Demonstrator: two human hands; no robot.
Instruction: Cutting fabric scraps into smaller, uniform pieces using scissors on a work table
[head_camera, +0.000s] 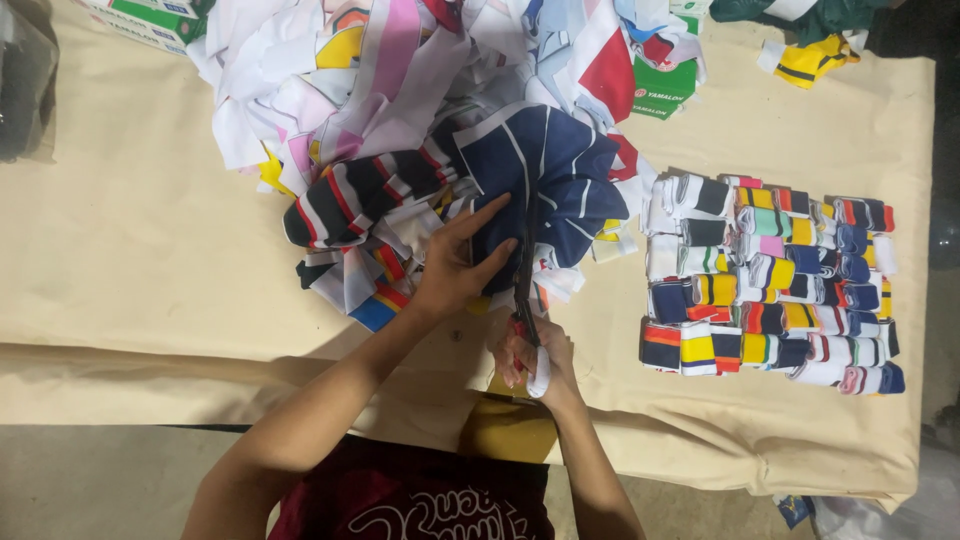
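As the camera looks down, the right hand (535, 362) at the near edge is closed through the handles of dark-bladed scissors (524, 285), 1 finger wrapped in white tape; blades point far, into the cloth. Just left and farther, the left hand (455, 265) lies flat, fingers spread, pressing down the navy fabric piece with thin white stripes (550, 170), apparently to keep it taut beside the blades. That piece sits mid-table on the beige cloth-covered table (130, 240), at the near edge of a heap of mixed white, pink and striped fabric offcuts (370, 90). To the right, apart from the heap, neat rows of folded multicoloured striped rib bands (765, 285) lie sorted. Far right corner: loose yellow-and-navy striped scrap (805, 60).
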